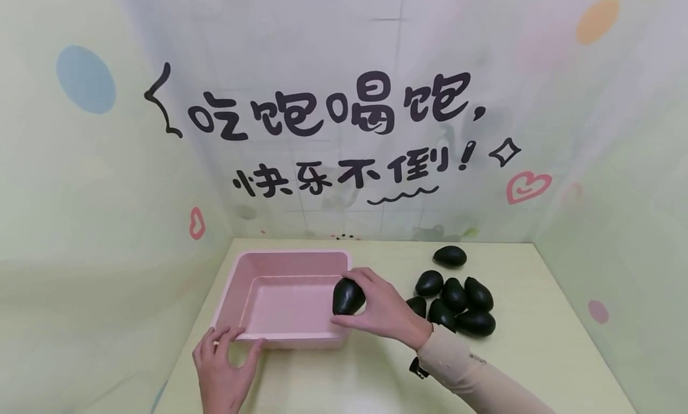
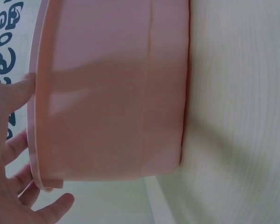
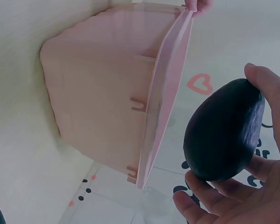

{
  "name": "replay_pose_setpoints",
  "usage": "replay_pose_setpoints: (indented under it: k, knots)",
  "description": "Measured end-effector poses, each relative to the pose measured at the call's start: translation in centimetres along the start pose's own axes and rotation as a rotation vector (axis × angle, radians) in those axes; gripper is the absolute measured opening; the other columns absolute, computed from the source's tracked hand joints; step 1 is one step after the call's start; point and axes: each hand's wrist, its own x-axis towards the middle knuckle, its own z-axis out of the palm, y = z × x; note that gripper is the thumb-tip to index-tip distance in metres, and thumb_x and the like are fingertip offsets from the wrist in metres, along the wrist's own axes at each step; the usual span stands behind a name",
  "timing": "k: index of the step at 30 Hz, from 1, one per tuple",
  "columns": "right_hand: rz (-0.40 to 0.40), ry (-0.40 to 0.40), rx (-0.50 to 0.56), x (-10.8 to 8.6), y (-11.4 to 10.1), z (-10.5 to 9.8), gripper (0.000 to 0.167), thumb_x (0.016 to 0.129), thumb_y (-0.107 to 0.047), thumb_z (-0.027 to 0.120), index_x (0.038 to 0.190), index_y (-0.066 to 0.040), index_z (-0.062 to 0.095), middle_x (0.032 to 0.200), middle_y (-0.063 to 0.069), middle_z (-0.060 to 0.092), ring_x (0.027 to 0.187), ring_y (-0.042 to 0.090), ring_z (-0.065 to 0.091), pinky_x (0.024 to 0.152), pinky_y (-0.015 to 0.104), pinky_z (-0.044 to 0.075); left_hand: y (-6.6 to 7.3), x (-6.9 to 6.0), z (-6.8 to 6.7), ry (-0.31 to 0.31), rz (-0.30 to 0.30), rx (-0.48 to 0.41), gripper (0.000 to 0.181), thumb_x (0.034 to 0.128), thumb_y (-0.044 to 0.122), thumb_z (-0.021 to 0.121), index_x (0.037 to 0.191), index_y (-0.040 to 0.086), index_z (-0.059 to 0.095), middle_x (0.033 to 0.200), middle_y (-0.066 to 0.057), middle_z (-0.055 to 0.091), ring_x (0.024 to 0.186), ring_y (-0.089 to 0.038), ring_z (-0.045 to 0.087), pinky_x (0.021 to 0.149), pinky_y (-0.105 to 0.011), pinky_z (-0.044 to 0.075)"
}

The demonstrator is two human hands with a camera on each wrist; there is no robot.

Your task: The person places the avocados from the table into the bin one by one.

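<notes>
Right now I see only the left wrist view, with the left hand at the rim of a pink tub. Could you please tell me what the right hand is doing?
Observer: The right hand holds one dark, avocado-like fruit.

Operator: Thank you. How high is it held, please?

Observer: In the right wrist view, it is higher than the rim of the pink tub.

Operator: Understood. Do you see more of the same kind?

Observer: Yes, several similar fruits lie in a loose group on the right part of the table.
</notes>
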Motion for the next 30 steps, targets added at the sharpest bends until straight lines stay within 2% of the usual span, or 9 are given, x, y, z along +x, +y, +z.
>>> replay_pose_setpoints:
  k: [5, 12, 19, 30]
  knots:
    - [-0.006, -0.009, -0.01, 0.7, 0.0, 0.1, 0.083, 0.082, -0.055, 0.087, 0.149, -0.016, 0.057, 0.147, 0.006, 0.06, 0.125, 0.022, 0.066, 0.104, 0.043, 0.06, 0.0, -0.2, 0.0, -0.014, -0.031, 0.004, 0.046, 0.0762, 0.023, 0.093, 0.113, 0.004, 0.073, 0.133, -0.021, 0.058, 0.142, -0.052, 0.037, 0.112, -0.077, 0.034]
    - [-0.007, -0.03, 0.01, 1.4, -0.1, 0.3, 0.086, 0.083, -0.056, 0.086, 0.153, -0.018, 0.054, 0.149, 0.006, 0.059, 0.128, 0.021, 0.065, 0.105, 0.043, 0.06, -0.4, -0.5, 0.4, 0.001, -0.018, -0.005, 0.045, 0.0746, 0.02, 0.094, 0.111, 0.005, 0.073, 0.13, -0.021, 0.058, 0.141, -0.052, 0.037, 0.111, -0.075, 0.034]
    - [-0.034, -0.028, 0.006, 1.9, -0.1, 0.5, 0.081, 0.082, -0.055, 0.087, 0.149, -0.022, 0.056, 0.143, 0.005, 0.062, 0.12, 0.016, 0.066, 0.102, 0.04, 0.06, -0.4, -0.3, 0.5, 0.019, 0.007, -0.003, 0.044, 0.0734, 0.02, 0.095, 0.109, 0.005, 0.073, 0.128, -0.021, 0.059, 0.141, -0.053, 0.038, 0.108, -0.074, 0.036]
    - [-0.027, -0.073, -0.034, 2.4, -0.6, 0.4, 0.08, 0.082, -0.058, 0.086, 0.147, -0.021, 0.058, 0.137, 0.004, 0.063, 0.113, 0.017, 0.065, 0.098, 0.039, 0.061, -0.4, 0.0, 0.4, 0.028, 0.011, -0.015, 0.045, 0.0723, 0.018, 0.095, 0.109, 0.004, 0.073, 0.127, -0.021, 0.059, 0.141, -0.054, 0.038, 0.108, -0.075, 0.036]
